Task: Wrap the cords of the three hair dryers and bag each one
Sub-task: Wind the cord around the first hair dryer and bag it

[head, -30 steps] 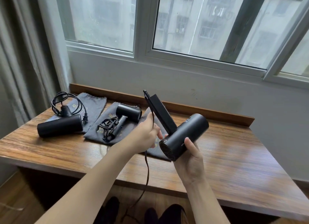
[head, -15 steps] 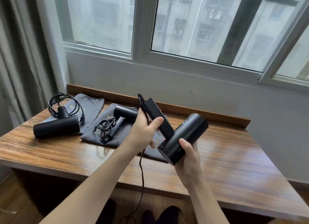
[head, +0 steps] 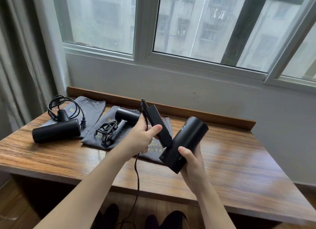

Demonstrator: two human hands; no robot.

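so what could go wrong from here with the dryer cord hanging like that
The cord hangs from the left hand past the table edge toward the floor, so it could snag or tangle during wrapping. The right hand grips only the rear of the held dryer, so a tug might tip it.

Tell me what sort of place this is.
Probably a room in a flat or hotel, high up. A wooden desk stands against the wall under a sliding window that looks onto an apartment block, with a curtain at the side. Three hair dryers lie or are held here, beside cloth bags.
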